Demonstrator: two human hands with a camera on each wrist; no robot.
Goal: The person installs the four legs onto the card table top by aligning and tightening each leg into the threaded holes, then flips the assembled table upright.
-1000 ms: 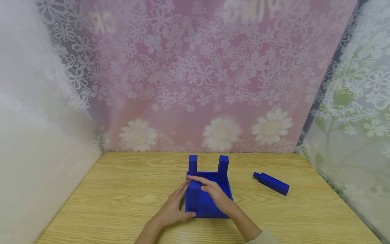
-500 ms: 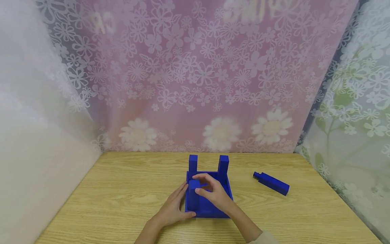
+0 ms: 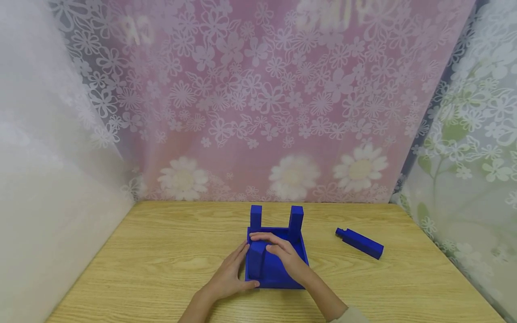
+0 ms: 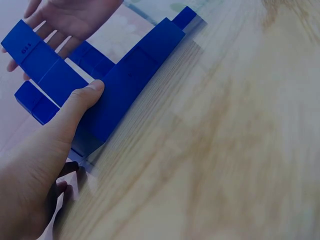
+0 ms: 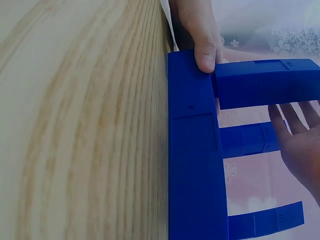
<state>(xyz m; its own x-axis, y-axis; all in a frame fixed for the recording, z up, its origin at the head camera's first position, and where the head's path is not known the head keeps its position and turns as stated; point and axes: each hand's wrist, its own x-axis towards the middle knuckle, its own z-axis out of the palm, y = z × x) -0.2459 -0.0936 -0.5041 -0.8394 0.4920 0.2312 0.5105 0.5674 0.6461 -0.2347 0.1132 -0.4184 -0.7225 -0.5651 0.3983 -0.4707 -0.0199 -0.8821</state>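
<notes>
Base: a square blue base (image 3: 281, 283), shallow and walled, set on the table (image 3: 169, 255) in the middle of its near part, open side up.
Near-left leg: a blue square-section post (image 3: 256, 265), upright at the base's near-left corner, its faces turned askew to the walls; small digits (image 4: 26, 48) are marked on one side.
Right hand: the near-left leg is held near its top by the right hand (image 3: 286, 255), fingers laid across the far side, thumb at the right edge.
Left hand: the base is gripped at the same corner by the left hand (image 3: 231, 277), thumb on the near wall, fingers along the left wall.
Far legs: the far-left leg (image 3: 256, 219) and the far-right leg (image 3: 296, 223) are stood upright at their corners.
Loose leg: one blue leg (image 3: 362, 244) is laid on the table, right of the base and well apart, its narrow end pointed left.
Sleeve: a pale cuff (image 3: 350, 315) is seen at the right forearm.
Backdrop: the table is backed by a pink flowered sheet (image 3: 250, 112).
</notes>
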